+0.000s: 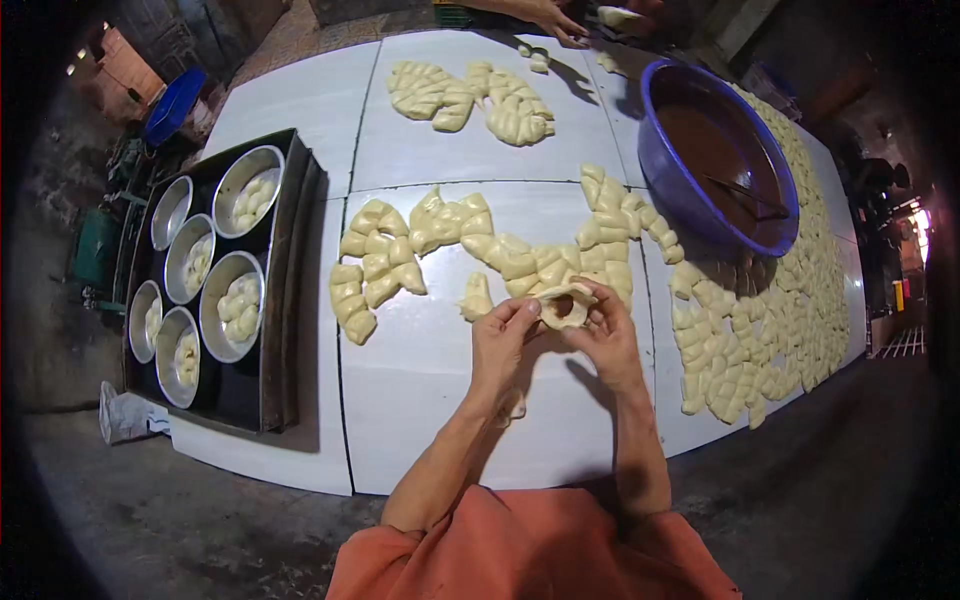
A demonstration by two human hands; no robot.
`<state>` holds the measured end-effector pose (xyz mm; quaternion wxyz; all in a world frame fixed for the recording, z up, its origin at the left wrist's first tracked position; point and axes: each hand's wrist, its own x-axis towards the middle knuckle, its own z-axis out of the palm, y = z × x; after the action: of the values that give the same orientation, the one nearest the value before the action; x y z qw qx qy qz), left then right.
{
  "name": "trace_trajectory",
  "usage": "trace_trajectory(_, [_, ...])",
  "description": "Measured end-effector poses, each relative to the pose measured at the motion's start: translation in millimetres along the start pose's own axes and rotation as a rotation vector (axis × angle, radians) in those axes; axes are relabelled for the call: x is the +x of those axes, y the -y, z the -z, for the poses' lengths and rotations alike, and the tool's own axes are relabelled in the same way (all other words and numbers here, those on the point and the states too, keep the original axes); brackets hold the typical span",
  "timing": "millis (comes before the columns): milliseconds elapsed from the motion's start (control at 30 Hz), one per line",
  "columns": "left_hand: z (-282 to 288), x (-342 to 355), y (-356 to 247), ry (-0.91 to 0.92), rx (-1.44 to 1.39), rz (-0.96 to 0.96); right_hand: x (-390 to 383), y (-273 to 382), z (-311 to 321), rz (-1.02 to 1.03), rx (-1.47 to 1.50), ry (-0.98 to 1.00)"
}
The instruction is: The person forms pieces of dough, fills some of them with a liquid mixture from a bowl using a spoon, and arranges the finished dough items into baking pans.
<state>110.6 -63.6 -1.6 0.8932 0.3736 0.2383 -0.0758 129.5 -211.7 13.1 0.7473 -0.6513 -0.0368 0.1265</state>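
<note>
Between my two hands is a piece of pale dough (579, 315), opened into a small cup with brown filling inside. My left hand (502, 345) pinches its left edge, while the fingers of my right hand (610, 340) curl round its right side. Just beyond them, joined cut dough pieces (545, 262) stretch across the white table (400, 420). A loose dough lump (476, 298) lies near my left fingertips. Another pale scrap (516, 408) shows partly behind my left forearm.
At right stands a purple basin (672, 165) of brown filling with a dark utensil (745, 192). Many dough pieces (745, 345) cover the table around it. At left, a black tray (280, 310) holds several round tins (212, 335) containing dough. Another person's hand (556, 22) reaches over the far edge.
</note>
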Motion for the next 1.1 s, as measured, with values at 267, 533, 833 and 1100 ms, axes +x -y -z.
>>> trace_trajectory(267, [29,-2,6,-0.051,0.529,-0.595,-1,-32,-42,0.489,-0.681,-0.197])
trace_trajectory(533, [44,4,-52,0.183,0.426,0.042,-5,-15,-46,-0.172,0.007,-0.024])
trace_trajectory(833, [48,-14,-47,0.230,0.319,-0.042,-7,-37,-53,0.445,-0.276,-0.061])
trace_trajectory(1100, [55,-29,-29,0.264,0.344,-0.086,-5,-52,-70,0.639,-0.524,-0.330])
